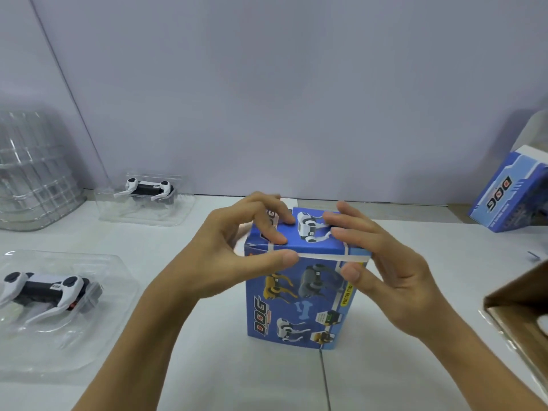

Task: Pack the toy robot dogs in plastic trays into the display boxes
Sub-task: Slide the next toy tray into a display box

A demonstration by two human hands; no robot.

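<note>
While both hands worked at its top, the tall blue cardboard display box printed w/ robot dogs and "DOG" lettering (299, 295) stood upright at centre of the white table (207, 366), near edge facing me. I saw the left hand (237, 253) curled over the box's top left: fingers pressed down on the top flap, thumb pushed against the front face just under the top edge, so it pinched that corner. The right hand (382, 262) mirrored it on the top right, fingers lying on the flap next to the printed white dog, thumb on the front face at the right corner. Top flap looked down, w/ a thin white edge showing along the front fold.

To my left, a white-and-black toy robot dog (47, 292) lay on its side in a clear plastic tray (98, 351), well apart from the box. Further back on the left, a second white-and-black toy dog (148, 189) sat in another clear tray (184, 215) near the wall. A stack of clear empty trays (32, 173) stood at far left by the wall. At far right, a second blue display box (504, 194) leaned tilted, upper part open, white inside showing. A brown cardboard carton (522, 295) poked in at the right edge; contents I couldn't make out.
</note>
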